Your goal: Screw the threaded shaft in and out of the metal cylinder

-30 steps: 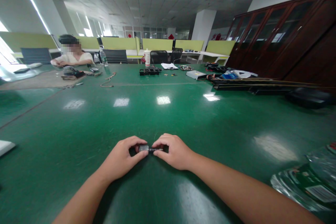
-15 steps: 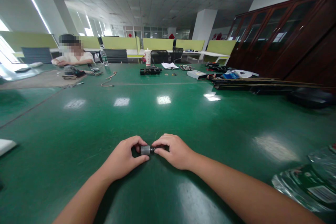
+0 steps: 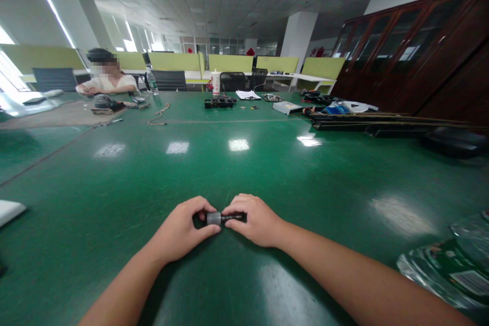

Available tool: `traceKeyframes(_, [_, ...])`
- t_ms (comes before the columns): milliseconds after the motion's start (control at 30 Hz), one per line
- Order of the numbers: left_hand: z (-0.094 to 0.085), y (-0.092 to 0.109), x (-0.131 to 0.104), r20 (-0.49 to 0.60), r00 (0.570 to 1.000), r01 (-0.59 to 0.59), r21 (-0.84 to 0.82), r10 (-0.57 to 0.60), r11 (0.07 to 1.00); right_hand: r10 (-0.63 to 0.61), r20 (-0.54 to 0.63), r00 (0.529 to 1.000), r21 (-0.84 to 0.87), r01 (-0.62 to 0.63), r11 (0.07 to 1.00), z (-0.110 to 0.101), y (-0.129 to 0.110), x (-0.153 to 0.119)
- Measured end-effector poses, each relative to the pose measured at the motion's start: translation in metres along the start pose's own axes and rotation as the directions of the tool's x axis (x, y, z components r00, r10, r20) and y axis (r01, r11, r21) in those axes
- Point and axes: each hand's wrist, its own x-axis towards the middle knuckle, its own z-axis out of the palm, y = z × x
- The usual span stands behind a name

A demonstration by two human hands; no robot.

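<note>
Metal cylinder (image 3: 214,218) in left hand (image 3: 179,229)

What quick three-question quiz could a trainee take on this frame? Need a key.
1. Where does the foreground bottle show? A) left edge of the picture; B) right edge; C) between the hands.
2. True or false: the right hand is touching that bottle.
3. Fill in: the thick end of the metal part is at the ___ hand.

Key: 1. B. 2. False; it is at the thin shaft. 3. left hand.
</note>
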Motion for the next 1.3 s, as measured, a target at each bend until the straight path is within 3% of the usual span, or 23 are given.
traceKeyframes(1300, [0.0013, -0.0007, 0.0, -0.029, 0.999, 0.034, 0.014, -0.034, 0.999, 0.057, -0.007, 0.998, 0.002, -0.057, 0.998, -0.0044, -0.0037, 0.001])
